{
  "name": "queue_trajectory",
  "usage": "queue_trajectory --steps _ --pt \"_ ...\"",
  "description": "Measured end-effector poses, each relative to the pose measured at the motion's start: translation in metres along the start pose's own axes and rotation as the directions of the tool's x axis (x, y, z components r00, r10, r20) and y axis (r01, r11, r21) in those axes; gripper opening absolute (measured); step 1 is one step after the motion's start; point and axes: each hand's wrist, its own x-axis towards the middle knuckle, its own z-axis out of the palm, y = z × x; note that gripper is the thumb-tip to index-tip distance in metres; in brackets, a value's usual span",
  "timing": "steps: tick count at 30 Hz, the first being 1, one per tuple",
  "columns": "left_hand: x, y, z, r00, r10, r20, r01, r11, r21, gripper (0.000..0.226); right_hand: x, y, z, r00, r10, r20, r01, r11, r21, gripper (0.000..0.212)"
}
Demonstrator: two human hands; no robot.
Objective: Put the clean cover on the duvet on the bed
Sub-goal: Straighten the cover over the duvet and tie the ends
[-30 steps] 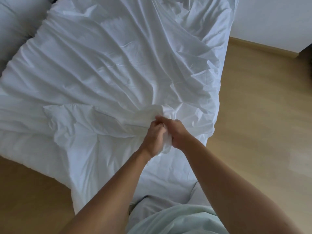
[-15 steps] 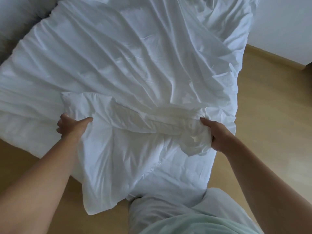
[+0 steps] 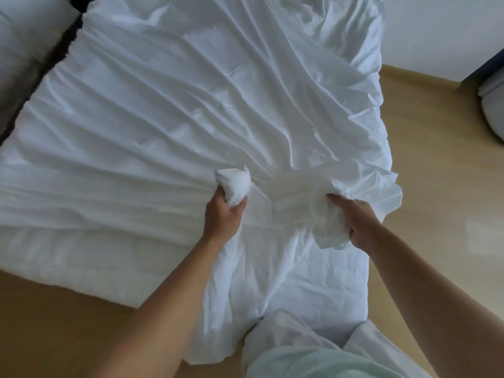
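Pillows (image 3: 24,36) lay at far left. The cover (image 3: 191,105) stretched away from the person over the duvet (image 3: 81,255), long axis pointing ahead. The left hand (image 3: 225,214) clenched a bunch of cover near the middle; the right hand (image 3: 360,222), set apart and slightly nearer the body, gripped another bunch by the right edge.

bedroom — white bed (image 3: 81,241) | pillow (image 3: 24,36) | wood floor (image 3: 436,186)
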Motion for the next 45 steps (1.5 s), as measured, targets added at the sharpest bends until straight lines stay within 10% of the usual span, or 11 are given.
queue_trajectory --steps 7,15,20,26,36,39,42,45 --pt "-0.063 0.075 0.083 0.867 0.397 0.302 -0.457 0.875 0.159 0.048 -0.02 -0.019 -0.02 0.999 -0.034 -0.001 0.034 0.996 0.085 0.024" --pt "-0.076 0.1 0.136 0.813 0.339 0.473 -0.554 0.698 0.453 0.049 -0.031 -0.023 -0.069 0.969 -0.025 0.245 -0.031 0.974 0.223 0.05" --pt "-0.076 0.108 0.156 0.894 0.225 0.388 -0.418 0.731 0.539 0.024 -0.022 -0.02 -0.096 0.929 -0.011 0.37 -0.112 0.944 0.31 0.033" --pt "-0.087 0.106 0.18 0.907 0.161 0.389 -0.345 0.813 0.469 0.022 -0.005 -0.013 -0.114 0.924 -0.087 0.373 0.103 0.994 -0.023 0.016" --pt "-0.097 0.098 0.193 0.815 0.055 0.577 -0.058 0.998 -0.013 0.019 -0.005 0.001 -0.102 0.958 -0.151 0.244 0.211 0.947 -0.244 0.03" --pt "-0.107 0.096 0.195 0.761 0.063 0.645 0.128 0.961 -0.246 0.023 -0.008 -0.001 -0.099 0.967 -0.106 0.233 0.171 0.944 -0.281 0.043" --pt "-0.115 0.086 0.196 0.866 -0.103 0.489 0.264 0.925 -0.272 0.022 -0.016 -0.001 -0.09 0.973 -0.046 0.226 0.116 0.945 -0.305 0.051" --pt "-0.11 0.077 0.197 0.875 -0.339 0.347 0.461 0.801 -0.381 0.021 -0.023 0.009 -0.081 0.977 -0.034 0.211 0.08 0.974 -0.21 0.023"
